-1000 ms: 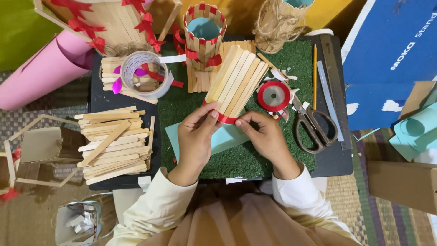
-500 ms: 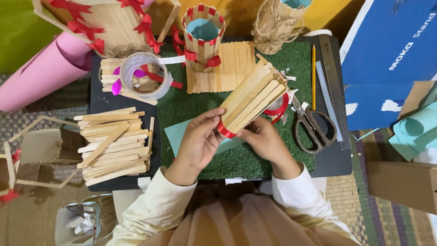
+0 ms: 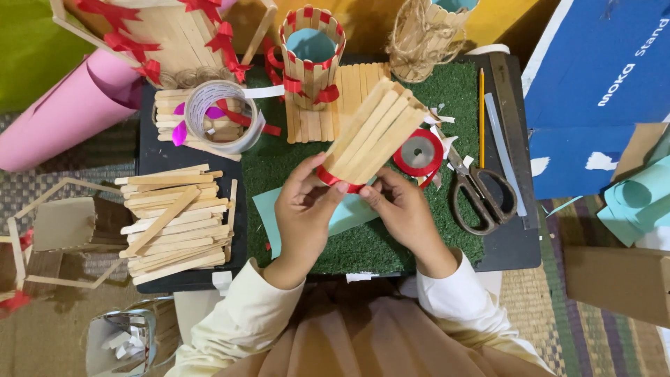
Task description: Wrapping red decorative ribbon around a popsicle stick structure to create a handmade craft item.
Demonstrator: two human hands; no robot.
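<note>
Both hands hold a holder made of wooden craft sticks (image 3: pixel 373 132), tipped on its side above the green turf mat (image 3: pixel 426 241), its open end pointing up and right. A red ribbon band (image 3: pixel 333 180) circles its near end. My left hand (image 3: pixel 305 209) grips that end from the left, thumb by the ribbon. My right hand (image 3: pixel 399 209) pinches the ribbon band from the right. Under the hands lies a light blue paper sheet (image 3: pixel 264 209). A red ribbon spool (image 3: pixel 419 152) sits just right of the holder.
Scissors (image 3: pixel 478 188), a pencil (image 3: pixel 481 105) and a ruler (image 3: pixel 508 119) lie right of the mat. A loose pile of craft sticks (image 3: pixel 174 223) lies left, a tape roll (image 3: pixel 222 115) behind it. A finished stick cup (image 3: pixel 311 56) stands behind on a flat stick panel (image 3: pixel 359 80). Blue board (image 3: pixel 593 91) far right.
The stick holder was raised off the mat and turned from a flat-looking panel view onto its side, showing its depth. Both hands stayed at its ribboned end.
</note>
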